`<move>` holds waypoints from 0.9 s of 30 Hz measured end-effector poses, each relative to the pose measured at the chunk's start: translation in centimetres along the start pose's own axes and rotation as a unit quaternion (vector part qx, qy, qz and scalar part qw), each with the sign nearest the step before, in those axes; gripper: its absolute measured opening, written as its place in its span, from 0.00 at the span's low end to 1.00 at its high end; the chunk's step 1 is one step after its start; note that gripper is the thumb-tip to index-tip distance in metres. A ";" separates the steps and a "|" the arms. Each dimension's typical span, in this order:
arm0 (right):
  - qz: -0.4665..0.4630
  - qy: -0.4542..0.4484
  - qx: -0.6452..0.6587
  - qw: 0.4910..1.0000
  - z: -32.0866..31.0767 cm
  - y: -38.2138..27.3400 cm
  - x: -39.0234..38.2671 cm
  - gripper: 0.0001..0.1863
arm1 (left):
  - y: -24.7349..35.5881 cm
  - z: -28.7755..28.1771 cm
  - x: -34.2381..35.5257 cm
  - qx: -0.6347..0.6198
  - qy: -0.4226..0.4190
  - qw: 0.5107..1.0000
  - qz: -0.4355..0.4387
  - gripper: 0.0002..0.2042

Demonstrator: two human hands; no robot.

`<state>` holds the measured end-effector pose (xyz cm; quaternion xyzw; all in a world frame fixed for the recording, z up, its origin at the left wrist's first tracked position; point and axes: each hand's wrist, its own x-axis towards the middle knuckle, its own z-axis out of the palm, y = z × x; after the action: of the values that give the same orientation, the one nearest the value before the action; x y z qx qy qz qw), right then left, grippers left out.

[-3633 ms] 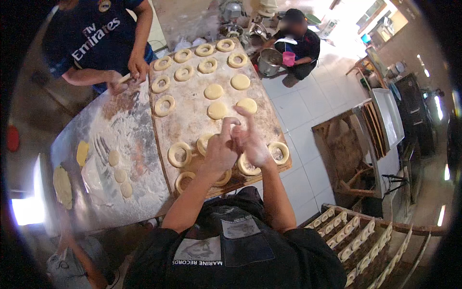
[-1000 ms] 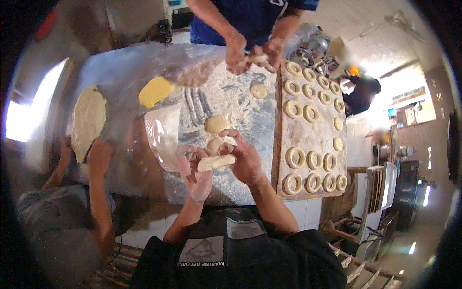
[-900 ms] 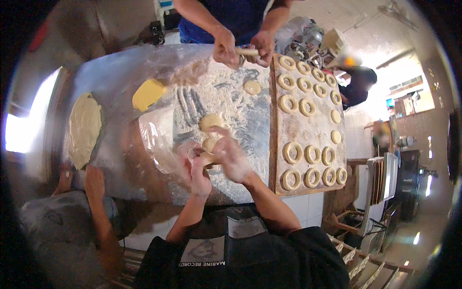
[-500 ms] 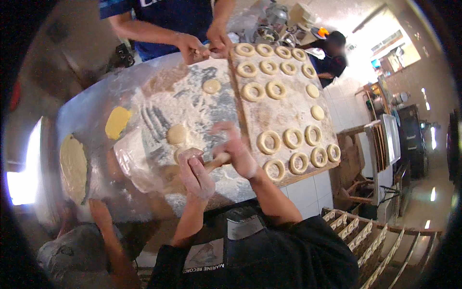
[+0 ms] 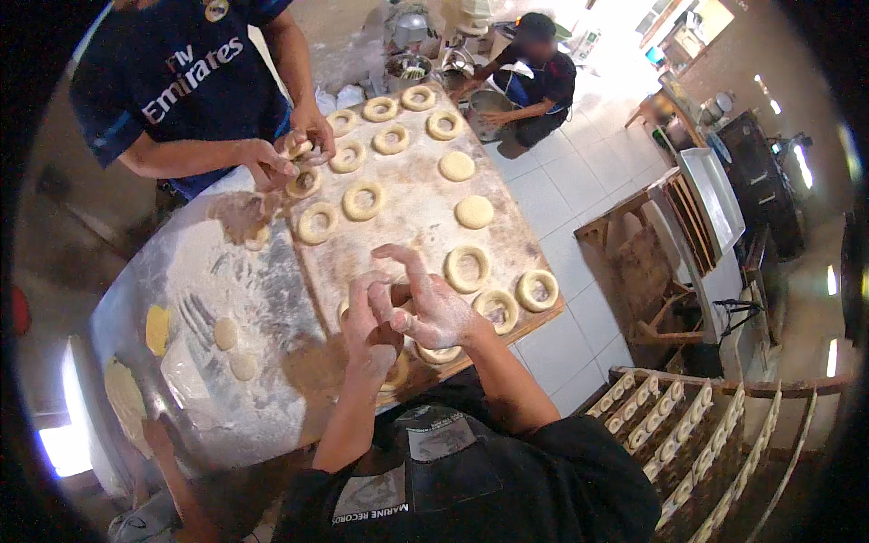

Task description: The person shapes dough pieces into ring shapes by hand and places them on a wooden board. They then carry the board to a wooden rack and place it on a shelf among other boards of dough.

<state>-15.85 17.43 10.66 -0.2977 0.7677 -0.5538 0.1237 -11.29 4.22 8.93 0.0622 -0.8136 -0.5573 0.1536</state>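
Observation:
Flour whitens both my hands, which meet over the near part of a wooden board. My left hand has its fingers curled in against the right. My right hand bends round from the other side, its upper fingers arched. Whatever lies between them is hidden by the fingers. Several raw dough rings stand in rows on the board, among them a ring just right of my hands and another ring beyond them. Two flat dough rounds, a far round and a nearer round, lie near the board's right side.
Left of the board, a floured metal table carries small dough rounds, a yellow dough piece and a large pale dough slab. A co-worker handles dough at far left; another person crouches beyond. A rack stands lower right.
My view has swung right, and my hands have moved from above the floured table to above the board. The dough piece seen between my hands before is now hidden.

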 end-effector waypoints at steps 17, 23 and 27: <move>0.247 0.143 0.331 0.899 -17.3 6.9 -5.3 0.27 | 4.5 18.4 5.8 0.040 -0.154 0.985 -0.068 0.16; 0.326 0.222 0.196 0.898 -20.3 12.5 -3.2 0.39 | 2.6 22.3 10.0 0.244 -0.188 0.939 -0.151 0.27; 0.340 0.222 -0.365 0.838 -20.1 16.0 -5.1 0.45 | 1.9 21.3 9.9 0.335 -0.131 0.932 -0.051 0.36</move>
<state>-27.38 39.43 2.38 0.0891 0.9739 -0.2082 0.0132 -27.27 21.13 5.40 0.0776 -0.9617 -0.2627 -0.0126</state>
